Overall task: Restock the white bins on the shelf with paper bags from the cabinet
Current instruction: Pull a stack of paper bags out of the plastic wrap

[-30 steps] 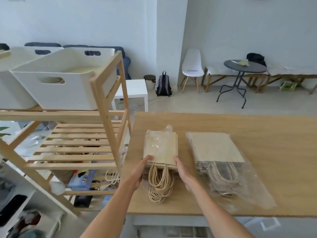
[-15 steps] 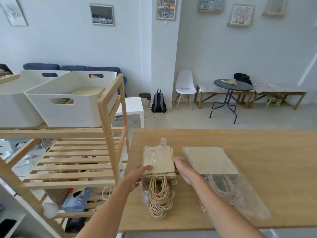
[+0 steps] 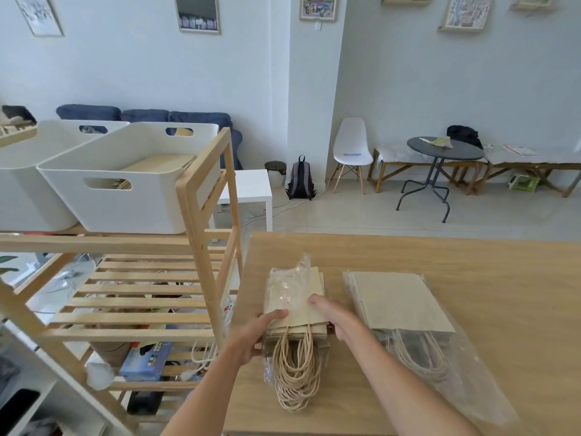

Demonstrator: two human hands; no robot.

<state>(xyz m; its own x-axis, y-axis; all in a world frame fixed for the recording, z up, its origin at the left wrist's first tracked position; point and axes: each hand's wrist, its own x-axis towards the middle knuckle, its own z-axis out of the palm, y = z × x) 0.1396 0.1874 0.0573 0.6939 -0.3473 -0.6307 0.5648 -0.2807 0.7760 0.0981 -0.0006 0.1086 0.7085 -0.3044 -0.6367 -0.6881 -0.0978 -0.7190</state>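
Observation:
A stack of brown paper bags [image 3: 309, 313] with twine handles lies on the wooden table [image 3: 471, 278], partly in a torn clear wrapper. My left hand [image 3: 256, 333] grips the stack's left side, thumb on top. My right hand [image 3: 338, 316] holds its right side. A second pack of bags [image 3: 399, 300], in clear plastic, lies just to the right. Two white bins stand on the wooden shelf [image 3: 198, 196] to the left: the nearer bin [image 3: 125, 199] holds some bags, the farther bin [image 3: 34, 190] sits behind it.
The shelf's lower slatted tiers [image 3: 141, 303] hold boxes and clutter. Beyond the table are a small white side table [image 3: 251, 187], a backpack [image 3: 300, 179], a white chair [image 3: 352, 149], a round dark table [image 3: 443, 149] and benches along the wall.
The camera has tilted up, so more wall and the bins show. Both hands have closed in on the sides of the left stack and its far end looks slightly raised.

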